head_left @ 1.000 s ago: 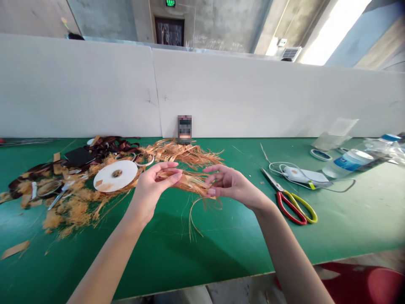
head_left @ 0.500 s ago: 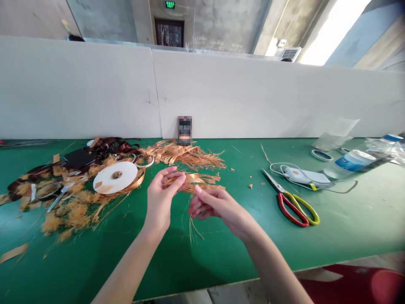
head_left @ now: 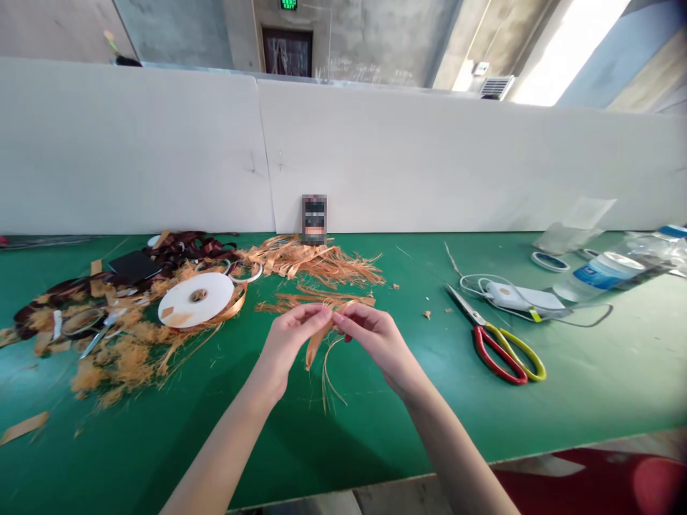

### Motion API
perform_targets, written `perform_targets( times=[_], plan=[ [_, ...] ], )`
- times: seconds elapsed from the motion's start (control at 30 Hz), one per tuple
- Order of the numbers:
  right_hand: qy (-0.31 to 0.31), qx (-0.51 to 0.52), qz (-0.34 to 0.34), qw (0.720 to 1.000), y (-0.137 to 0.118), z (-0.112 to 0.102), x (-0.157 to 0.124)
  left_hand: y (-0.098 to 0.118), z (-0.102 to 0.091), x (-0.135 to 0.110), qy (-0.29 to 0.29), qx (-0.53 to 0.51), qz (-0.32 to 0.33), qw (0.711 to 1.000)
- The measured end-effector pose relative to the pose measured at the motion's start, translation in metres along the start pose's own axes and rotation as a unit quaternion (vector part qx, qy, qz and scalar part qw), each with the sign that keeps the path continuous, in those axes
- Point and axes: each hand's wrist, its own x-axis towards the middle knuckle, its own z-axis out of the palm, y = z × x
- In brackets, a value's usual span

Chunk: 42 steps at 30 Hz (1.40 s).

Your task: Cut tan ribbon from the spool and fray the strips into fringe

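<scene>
The left hand (head_left: 290, 340) and right hand (head_left: 376, 340) are meeting at lower centre, fingertips close together and pinching a frayed orange ribbon (head_left: 315, 349), though the fingers seem to hide exactly how it is gripped. Its strands are hanging toward the green table (head_left: 343, 436), whose near edge is running well below the hands. A white ribbon spool (head_left: 197, 300) is sitting to the left, red-and-yellow scissors (head_left: 499, 354) to the right, with green tabletop stretching between them and the hands.
</scene>
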Motion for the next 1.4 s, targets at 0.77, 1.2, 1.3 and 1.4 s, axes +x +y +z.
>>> perform_targets(
  times=[0.77,1.2,1.3,1.4],
  plan=[
    [0.097,0.012,-0.018,0.995,0.017,0.003,-0.006,-0.015,0.007,0.000,0.037,-0.062,0.008,0.997],
    [-0.070,-0.237,-0.144,0.958,-0.023,-0.038,0.016,0.011,-0.012,0.009,-0.111,0.112,0.054,0.986],
    [-0.131,-0.245,-0.138,0.951,-0.025,-0.036,0.021,0.016,-0.012,0.012,-0.117,0.139,0.054,0.982],
    [-0.157,-0.245,-0.134,0.947,-0.023,-0.034,0.023,0.017,-0.012,0.013,-0.121,0.163,0.055,0.978]
  ],
)
